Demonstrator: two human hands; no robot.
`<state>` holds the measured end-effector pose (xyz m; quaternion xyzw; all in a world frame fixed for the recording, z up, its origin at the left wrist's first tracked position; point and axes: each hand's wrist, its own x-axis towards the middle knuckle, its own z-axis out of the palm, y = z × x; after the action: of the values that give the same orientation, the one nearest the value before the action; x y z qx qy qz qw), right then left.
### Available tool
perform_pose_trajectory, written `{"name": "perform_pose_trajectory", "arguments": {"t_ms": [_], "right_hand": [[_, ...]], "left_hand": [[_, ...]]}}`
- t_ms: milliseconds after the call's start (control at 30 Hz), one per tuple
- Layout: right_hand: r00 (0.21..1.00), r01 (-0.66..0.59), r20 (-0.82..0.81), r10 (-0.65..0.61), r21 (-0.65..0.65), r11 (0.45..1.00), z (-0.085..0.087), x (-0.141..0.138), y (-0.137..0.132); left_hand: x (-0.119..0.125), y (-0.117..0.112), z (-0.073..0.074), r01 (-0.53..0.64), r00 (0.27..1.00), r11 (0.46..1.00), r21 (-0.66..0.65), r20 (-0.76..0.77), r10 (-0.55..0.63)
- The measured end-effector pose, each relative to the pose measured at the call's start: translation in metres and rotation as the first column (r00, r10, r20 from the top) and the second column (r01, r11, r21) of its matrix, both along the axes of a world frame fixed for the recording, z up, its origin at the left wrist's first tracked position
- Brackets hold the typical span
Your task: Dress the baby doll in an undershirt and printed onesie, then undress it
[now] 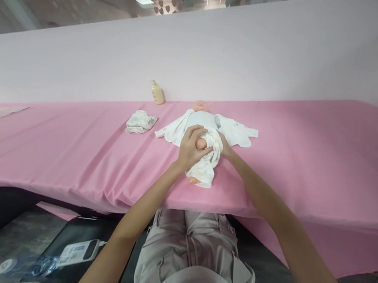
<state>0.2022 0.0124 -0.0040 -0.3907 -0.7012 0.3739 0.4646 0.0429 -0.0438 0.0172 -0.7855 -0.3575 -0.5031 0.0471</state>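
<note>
Easing the patterned cloth (209, 166) gently past the doll's foot (201, 144) seems best; left grip (190, 148) holds that foot; right grip (224, 146), partly hidden, cannot be judged.

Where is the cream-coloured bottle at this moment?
In the head view, the bottle is far back on the pink cloth, left of the doll's head, beyond the white bundle.

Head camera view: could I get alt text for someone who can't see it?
A person's left hand curls around the leg of a baby doll, lying face up on pink cloth, while the right hand touches its white patterned garment. White sleeves spread to both sides; a bundled cloth and pale bottle sit to the left.
</note>
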Motion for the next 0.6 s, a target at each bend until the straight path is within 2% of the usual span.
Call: {"name": "perform_pose_trajectory", "arguments": {"t_ms": [100,167,233,333,433,500,567,600], "right_hand": [[0.983,-0.129,-0.139,0.121,-0.051,0.99,0.017,0.002,-0.004],[0.95,-0.244,-0.229,0.212,-0.124,0.962,0.024,0.007,-0.007],[0.945,-0.287,-0.224,0.24,-0.211,0.934,0.027,0.012,-0.01],[0.94,-0.299,-0.264,0.215,-0.337,0.893,0.022,0.02,-0.008],[0.893,-0.338,-0.422,0.159,-0.392,0.856,0.013,0.028,0.001],[0.879,-0.35,-0.452,0.148,-0.403,0.845,0.006,0.032,0.009],[0.879,-0.338,-0.458,0.13,-0.407,0.848,0.0,0.035,0.015],[0.88,-0.326,-0.461,0.114,-0.413,0.85,-0.002,0.036,0.018]], "left_hand": [[0.0,0.0,-0.002,-0.062,0.997,0.998,0.015,-0.037,0.062],[0.001,-0.001,-0.004,-0.085,0.993,0.996,0.018,-0.078,0.086],[0.004,-0.005,-0.005,-0.091,0.986,0.996,0.005,-0.138,0.091],[0.006,-0.02,-0.006,-0.017,0.973,0.999,-0.033,-0.23,0.009],[-0.004,-0.047,-0.017,0.003,0.987,1.0,-0.025,-0.163,-0.007],[-0.015,-0.067,-0.03,0.022,0.99,1.0,0.015,-0.138,-0.02],[-0.025,-0.082,-0.042,0.134,0.953,0.991,-0.011,-0.273,-0.132],[-0.028,-0.086,-0.047,0.151,0.927,0.988,-0.044,-0.341,-0.157]]}}
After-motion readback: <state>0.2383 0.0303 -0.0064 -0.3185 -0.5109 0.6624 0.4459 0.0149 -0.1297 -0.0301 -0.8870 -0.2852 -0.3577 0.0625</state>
